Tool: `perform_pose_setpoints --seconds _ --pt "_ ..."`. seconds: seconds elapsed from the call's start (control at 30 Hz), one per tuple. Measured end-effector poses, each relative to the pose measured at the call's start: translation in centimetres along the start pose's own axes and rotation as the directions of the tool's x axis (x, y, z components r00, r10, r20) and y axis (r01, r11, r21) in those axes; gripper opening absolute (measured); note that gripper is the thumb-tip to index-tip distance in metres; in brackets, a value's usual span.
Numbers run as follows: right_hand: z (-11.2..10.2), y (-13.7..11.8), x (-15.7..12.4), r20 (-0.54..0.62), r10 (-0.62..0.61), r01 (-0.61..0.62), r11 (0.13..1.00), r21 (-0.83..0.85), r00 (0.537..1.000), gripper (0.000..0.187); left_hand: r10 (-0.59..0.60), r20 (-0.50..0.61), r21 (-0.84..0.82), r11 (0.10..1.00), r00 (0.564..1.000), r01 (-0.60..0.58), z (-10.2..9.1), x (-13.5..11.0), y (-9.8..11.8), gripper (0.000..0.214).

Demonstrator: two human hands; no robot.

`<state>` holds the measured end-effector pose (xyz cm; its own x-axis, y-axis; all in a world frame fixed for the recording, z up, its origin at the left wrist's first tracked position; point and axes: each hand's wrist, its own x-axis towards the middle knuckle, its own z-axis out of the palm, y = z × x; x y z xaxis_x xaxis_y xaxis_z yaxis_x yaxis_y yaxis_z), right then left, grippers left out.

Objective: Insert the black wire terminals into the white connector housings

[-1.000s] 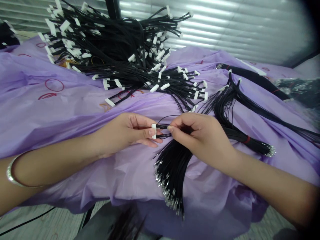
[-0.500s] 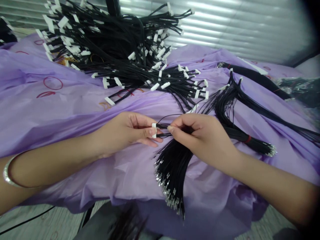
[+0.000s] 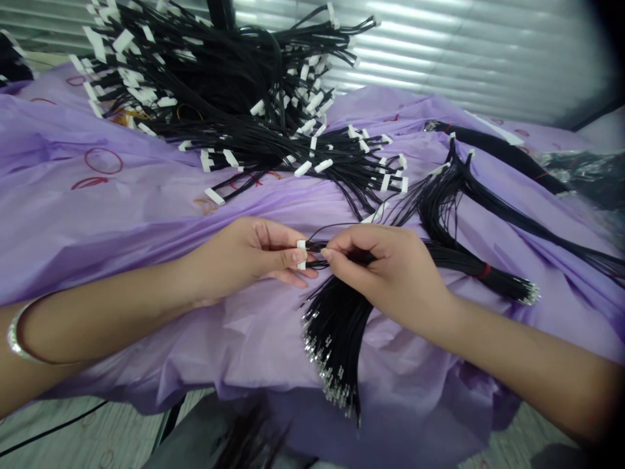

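Between thumb and fingers, my left hand (image 3: 266, 253) grips a small white connector (image 3: 301, 255), with several thin black wires running out of its right side. My right hand (image 3: 385, 260) is closed in a pinch on a black wire just right of the connector; the wire's tip lies close to the connector's face, and whether it has entered is too small to tell. Under my right hand a fan of loose black wires (image 3: 336, 339) spreads down toward the front edge, silvery metal terminals at their ends. Part of that bundle is hidden by the hand.
A large heap of black wires with white connectors (image 3: 234, 85) lies at the back on purple cloth (image 3: 161, 202). To the right are a bundle tied with a red band (image 3: 483, 270), more black wires (image 3: 527, 215) and a clear plastic bag (image 3: 586, 169). Red rubber bands (image 3: 103, 163) lie left.
My right hand has moved slightly left, bringing the pinched wire closer to the white connector. My left hand stays in place with its hold on the connector.
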<state>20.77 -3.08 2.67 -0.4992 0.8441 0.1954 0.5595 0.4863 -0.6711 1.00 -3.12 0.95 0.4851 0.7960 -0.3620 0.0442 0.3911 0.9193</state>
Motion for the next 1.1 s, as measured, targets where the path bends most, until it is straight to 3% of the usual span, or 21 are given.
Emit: perform_pose_setpoints --seconds 0.5,0.93,1.03,1.1 --pt "0.2 0.1 0.2 0.051 0.059 -0.063 0.994 0.086 0.997 0.016 0.029 0.022 0.011 1.0 0.999 -0.029 0.1 0.0 0.1 0.011" --pt "1.1 0.7 0.2 0.03 -0.116 0.115 0.992 0.043 0.993 0.015 0.036 0.021 0.015 0.999 0.999 -0.036 0.5 0.0 0.2 0.01" --pt "0.2 0.6 0.2 0.043 -0.24 0.244 0.962 -0.123 0.97 0.013 0.02 0.013 -0.021 1.0 1.0 -0.02 0.4 0.2 0.2 0.009" --pt "-0.8 0.5 0.1 0.025 -0.362 0.354 0.889 -0.292 0.932 0.014 0.007 0.005 -0.077 0.997 1.0 -0.007 0.3 0.3 0.0 0.008"
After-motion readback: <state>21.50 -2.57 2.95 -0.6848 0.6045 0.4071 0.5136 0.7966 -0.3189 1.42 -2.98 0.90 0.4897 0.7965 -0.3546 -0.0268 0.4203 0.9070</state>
